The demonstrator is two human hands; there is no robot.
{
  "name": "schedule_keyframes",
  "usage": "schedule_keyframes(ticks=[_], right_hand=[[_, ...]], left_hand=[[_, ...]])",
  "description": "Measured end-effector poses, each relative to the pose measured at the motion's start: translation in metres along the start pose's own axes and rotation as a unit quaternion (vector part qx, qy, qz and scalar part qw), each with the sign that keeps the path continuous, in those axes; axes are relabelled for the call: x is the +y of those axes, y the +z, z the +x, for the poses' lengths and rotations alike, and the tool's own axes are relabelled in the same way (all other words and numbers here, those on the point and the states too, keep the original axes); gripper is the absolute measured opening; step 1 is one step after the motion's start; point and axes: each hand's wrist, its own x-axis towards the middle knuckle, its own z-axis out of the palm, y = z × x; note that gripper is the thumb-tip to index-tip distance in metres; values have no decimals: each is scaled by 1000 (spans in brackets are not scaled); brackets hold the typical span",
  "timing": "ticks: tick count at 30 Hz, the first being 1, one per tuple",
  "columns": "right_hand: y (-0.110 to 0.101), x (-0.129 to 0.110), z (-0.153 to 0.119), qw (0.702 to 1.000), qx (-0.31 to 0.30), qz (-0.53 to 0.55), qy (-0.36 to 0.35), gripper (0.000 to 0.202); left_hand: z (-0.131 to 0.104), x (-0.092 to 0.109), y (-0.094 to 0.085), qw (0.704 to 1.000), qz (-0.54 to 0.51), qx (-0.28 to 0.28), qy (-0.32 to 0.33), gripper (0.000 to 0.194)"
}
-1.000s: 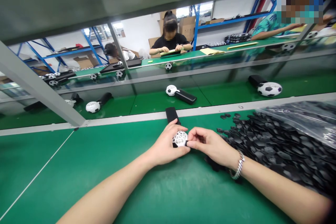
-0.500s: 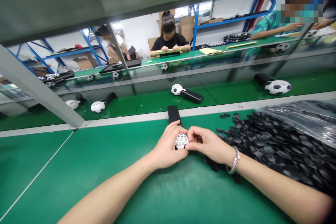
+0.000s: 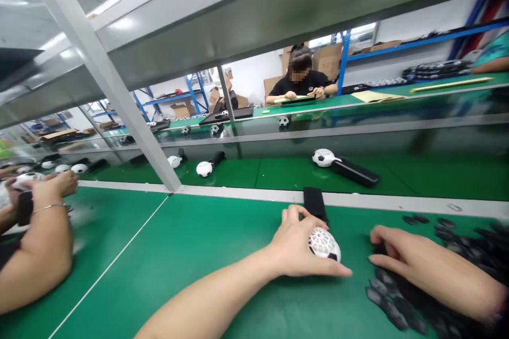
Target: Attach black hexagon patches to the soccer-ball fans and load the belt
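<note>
A small white soccer ball [image 3: 325, 242] with an openwork top and black patches rests on the green table, joined to a black handle-like part [image 3: 314, 202] behind it. My left hand [image 3: 298, 246] holds the ball from its left side, with the thumb stretched out along the near side. My right hand [image 3: 413, 262] is at the left edge of a pile of flat black pieces [image 3: 392, 302], its fingers curled. Something dark, seemingly one of these pieces, shows between thumb and forefinger; the fingertips are partly hidden.
Beyond a pale rail [image 3: 246, 198], a green belt [image 3: 278, 172] carries several ball-and-handle items, one a white ball [image 3: 323, 157]. A slanted metal post [image 3: 131, 111] rises at left. A co-worker's arms [image 3: 43, 222] are at far left; another person [image 3: 301, 77] sits across.
My right hand has left the ball and moved right to the black pieces. My left hand stays at the ball, its thumb now stretched out. The view has turned left.
</note>
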Motion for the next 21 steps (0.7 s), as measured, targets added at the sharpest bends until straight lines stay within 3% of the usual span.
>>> schedule_keyframes(ticks=[2,4,8,11,17,21], right_hand=[[0,3,2,997,-81,11,-2,8],[-3,-1,2,995,-104,8,-2,6],[-15,-18,0,998,-54,11,-26,12],[-24,-33,-2,997,-33,64,-17,7],[-19,-61,-8,970,-76,231,-5,18],[-11,-71,-12,977,-6,181,-110,19]], left_hand=[[0,0,-6,999,-16,-28,-28,70],[-2,2,-12,997,-37,-60,-26,69],[-3,7,-19,992,-49,-114,7,62],[-3,6,-18,993,-45,-107,25,60],[2,-3,-19,987,-76,-126,69,54],[2,-3,-19,988,-62,-121,70,52]])
